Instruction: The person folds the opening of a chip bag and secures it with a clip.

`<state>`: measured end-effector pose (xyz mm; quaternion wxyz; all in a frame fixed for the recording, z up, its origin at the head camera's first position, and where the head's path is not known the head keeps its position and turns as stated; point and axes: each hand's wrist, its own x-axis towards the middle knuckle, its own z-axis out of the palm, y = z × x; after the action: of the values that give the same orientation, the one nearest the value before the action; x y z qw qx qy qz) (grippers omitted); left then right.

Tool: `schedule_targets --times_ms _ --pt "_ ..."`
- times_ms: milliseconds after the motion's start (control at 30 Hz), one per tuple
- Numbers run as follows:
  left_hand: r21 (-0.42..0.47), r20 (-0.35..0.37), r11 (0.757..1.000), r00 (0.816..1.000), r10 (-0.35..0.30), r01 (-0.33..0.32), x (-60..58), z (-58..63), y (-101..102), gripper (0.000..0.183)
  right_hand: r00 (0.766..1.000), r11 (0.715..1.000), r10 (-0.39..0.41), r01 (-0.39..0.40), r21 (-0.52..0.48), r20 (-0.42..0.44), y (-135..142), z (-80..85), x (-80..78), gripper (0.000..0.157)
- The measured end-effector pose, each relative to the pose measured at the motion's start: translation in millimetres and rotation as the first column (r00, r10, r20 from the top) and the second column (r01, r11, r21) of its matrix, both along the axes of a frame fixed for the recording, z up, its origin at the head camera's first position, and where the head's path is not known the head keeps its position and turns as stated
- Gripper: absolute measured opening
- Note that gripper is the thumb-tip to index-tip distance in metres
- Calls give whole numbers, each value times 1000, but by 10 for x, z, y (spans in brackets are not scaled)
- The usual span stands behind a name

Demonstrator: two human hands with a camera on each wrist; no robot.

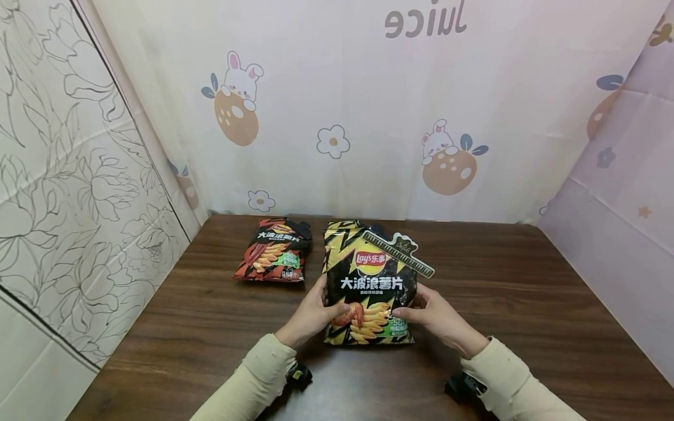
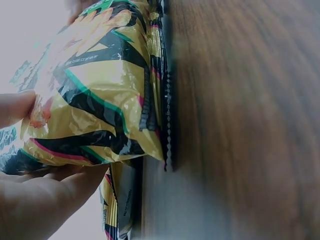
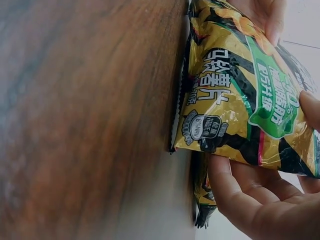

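A yellow-and-black Lay's chip bag (image 1: pixel 368 292) stands with its lower seam against the table, near the middle. My left hand (image 1: pixel 315 313) grips its left side, thumb on the front and fingers behind. On the right side my right hand (image 1: pixel 442 318) holds it likewise, thumb in front. A pale bag clip (image 1: pixel 398 252) with a piano-key pattern and a decorated top lies slantwise across the bag's upper right corner. In the left wrist view, the bag's lower corner (image 2: pixel 145 145) bulges beside the thumb. Both wrist views show the fingers curled round the back.
A red-and-black Lay's bag (image 1: pixel 276 251) lies at the back left, with a dark object (image 1: pixel 301 229) at its upper right corner. Beyond the held bag, the right wrist view shows a yellow-and-black wrapper edge (image 3: pixel 204 190). A printed curtain (image 1: pixel 337 88) borders the wooden table (image 1: pixel 500 280).
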<state>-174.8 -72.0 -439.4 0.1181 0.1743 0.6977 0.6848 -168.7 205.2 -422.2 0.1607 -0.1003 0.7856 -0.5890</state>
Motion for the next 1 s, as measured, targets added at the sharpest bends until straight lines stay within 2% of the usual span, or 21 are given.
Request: schedule_targets --times_ms 233,500,800,900,1000 --pt "-48 -10 998 1000 30 -30 4 -10 25 76 1000 999 -23 23 -26 4 33 7 -7 67" --pt "-45 -28 999 999 22 -23 -24 -24 86 74 999 1000 -30 30 -7 -15 92 10 -5 65" --pt "-133 27 990 998 50 -46 -15 8 136 92 999 999 -47 47 -11 -23 202 11 20 69" --pt "-161 35 986 998 55 -49 -17 0 159 90 998 998 -63 63 -2 -25 251 5 25 70" --pt "-148 28 989 999 34 -29 -18 -7 187 83 997 997 -77 77 7 -30 304 4 32 70"
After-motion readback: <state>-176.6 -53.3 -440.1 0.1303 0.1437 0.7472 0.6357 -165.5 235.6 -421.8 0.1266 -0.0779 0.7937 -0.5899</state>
